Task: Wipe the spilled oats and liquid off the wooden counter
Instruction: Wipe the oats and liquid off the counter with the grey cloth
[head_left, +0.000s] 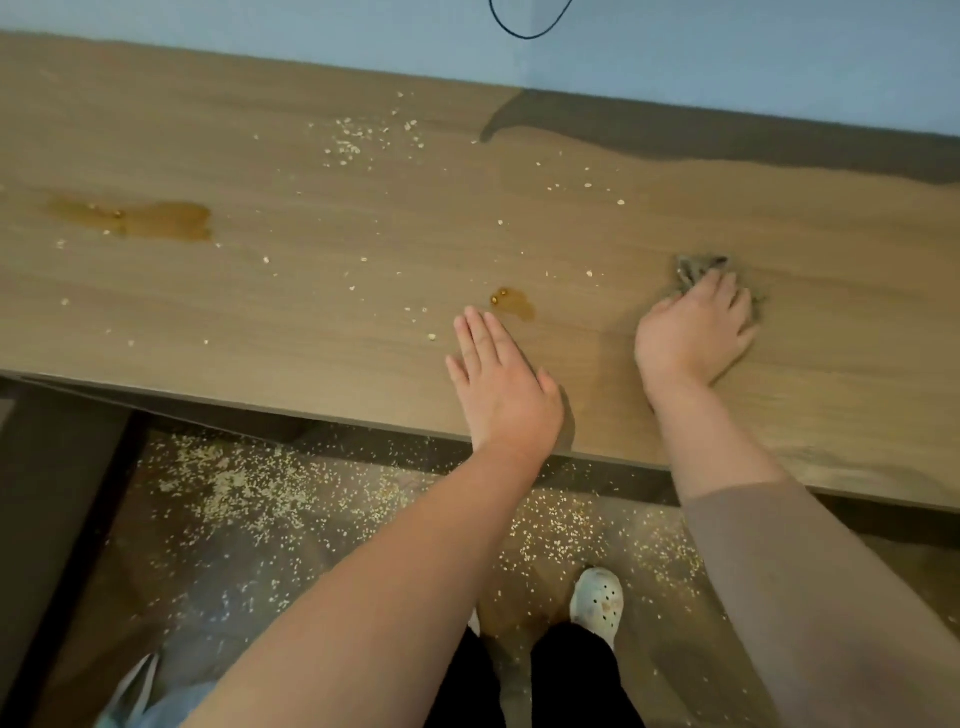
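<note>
- The grey rag (693, 267) is sitting bunched up on the right part of the wooden counter (311, 322), mostly hidden under the palm. It's looking soft, floppy and very light, so I'm guessing it's best held as a wad from above, with the palm pushing down so it drags flat instead of rolling.
- The oats (349, 140) are lying loose and dry in a scatter towards the back wall, with stray flakes dotted across the middle. They're probably going to skid and fly off the edge rather than stick, unless the rag is damp.
- The big amber puddle (156, 221) is sitting well off to the left, and the small amber puddle (511, 301) is just beyond the left fingertips. It's looking syrupy to me, so I'm expecting smears.
- The right hand (696, 332) is bearing down on the rag, fingers bent over the bunched cloth and gripping it, thumb tucked at the side.
- The left hand (501, 384) is lying flat on the counter near the front edge, fingers straight and close together, holding nothing.
- Plenty of floor oats (234, 483) are lying below the counter edge, around a white clog (597, 597).
</note>
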